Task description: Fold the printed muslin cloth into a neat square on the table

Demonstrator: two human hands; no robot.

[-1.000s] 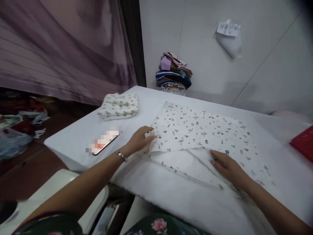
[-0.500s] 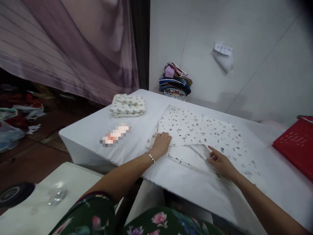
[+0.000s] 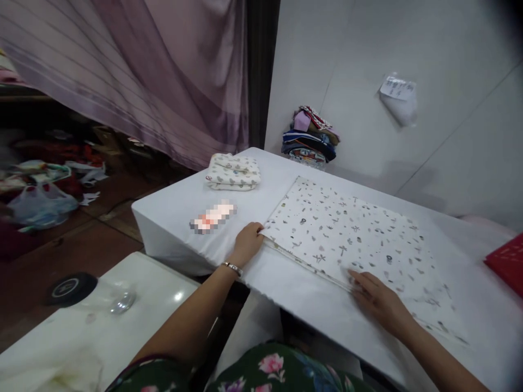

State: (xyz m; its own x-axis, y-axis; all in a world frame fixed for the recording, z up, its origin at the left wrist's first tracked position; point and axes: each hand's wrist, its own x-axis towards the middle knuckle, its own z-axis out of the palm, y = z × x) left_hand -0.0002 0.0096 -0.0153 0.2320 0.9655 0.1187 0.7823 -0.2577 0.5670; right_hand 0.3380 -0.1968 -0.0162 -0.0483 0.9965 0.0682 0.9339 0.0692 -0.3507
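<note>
A white cloth [image 3: 330, 234] with small printed motifs lies folded in layers on the white-covered table, its near edges almost lined up. At its near left corner my left hand [image 3: 248, 242] pinches the fabric between thumb and fingers. My right hand [image 3: 378, 302] rests at the near edge, fingers stretched out over the print and nothing gripped. Its thumb is hidden beneath the hand. Behind my left hand sits a folded patterned cloth bundle [image 3: 232, 171]. A blurred-out flat item [image 3: 213, 216] lies in front of that bundle.
A stack of folded fabrics [image 3: 310, 136] stands against the wall. Something red [image 3: 506, 264] lies at the table's right. A lower white surface [image 3: 163, 294] at left carries a clear glass-like object [image 3: 122, 300]. A purple curtain [image 3: 183, 71] hangs behind.
The upper layer's raised near edge has come down over the lower layer. My left hand has shifted left to the corner; my right hand has flattened. The view has turned slightly left.
</note>
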